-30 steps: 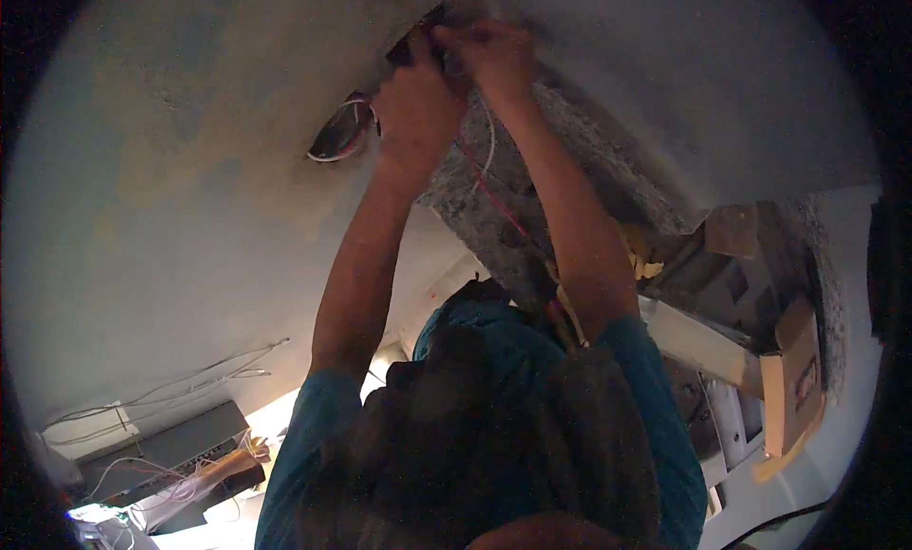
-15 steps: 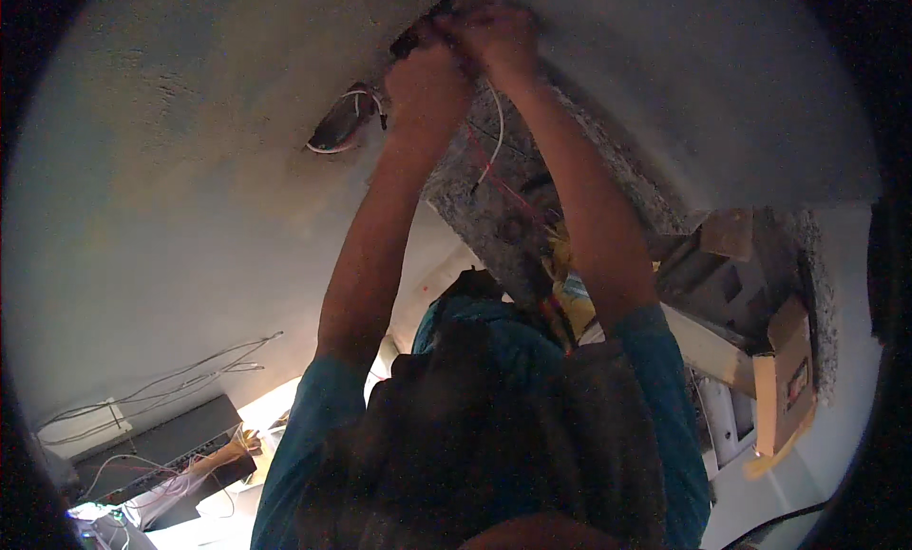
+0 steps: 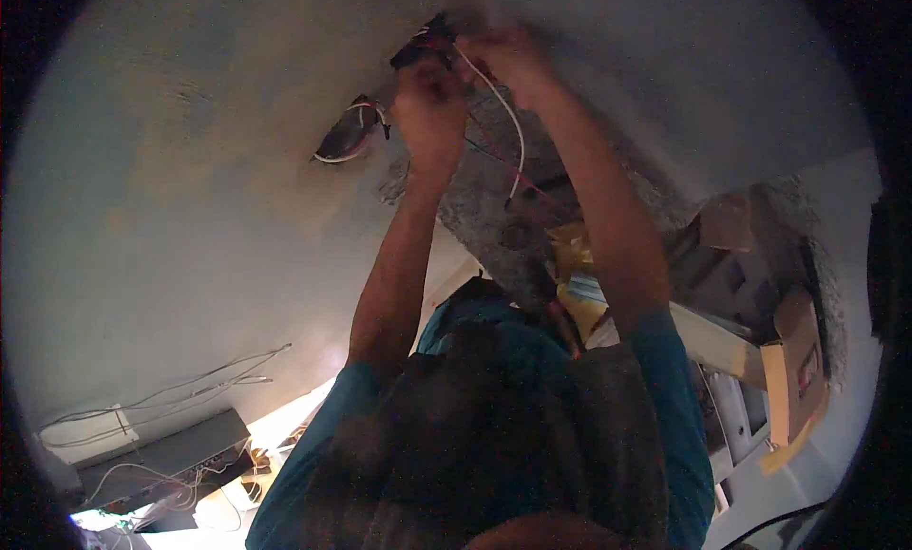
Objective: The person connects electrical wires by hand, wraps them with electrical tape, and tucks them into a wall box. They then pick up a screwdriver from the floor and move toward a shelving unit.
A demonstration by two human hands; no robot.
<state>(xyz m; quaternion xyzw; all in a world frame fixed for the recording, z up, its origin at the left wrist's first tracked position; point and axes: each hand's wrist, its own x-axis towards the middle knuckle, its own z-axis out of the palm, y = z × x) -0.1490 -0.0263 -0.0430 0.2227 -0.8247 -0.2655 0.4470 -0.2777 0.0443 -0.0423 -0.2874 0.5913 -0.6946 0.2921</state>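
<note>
Nearby gapes an oval hole [image 3: 342, 135] — left hand [image 3: 427, 99] and right hand [image 3: 505, 60] curled, grips unclear

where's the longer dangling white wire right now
In the head view, the white wire is at upper centre, curving down from beside the right hand, between the two forearms and in front of the rough grey surface.

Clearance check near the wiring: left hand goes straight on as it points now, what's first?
Probably the dark opening in the pale surface, just beyond the left hand. Depth is unclear, so it may already be touching the opening's edge.
</note>
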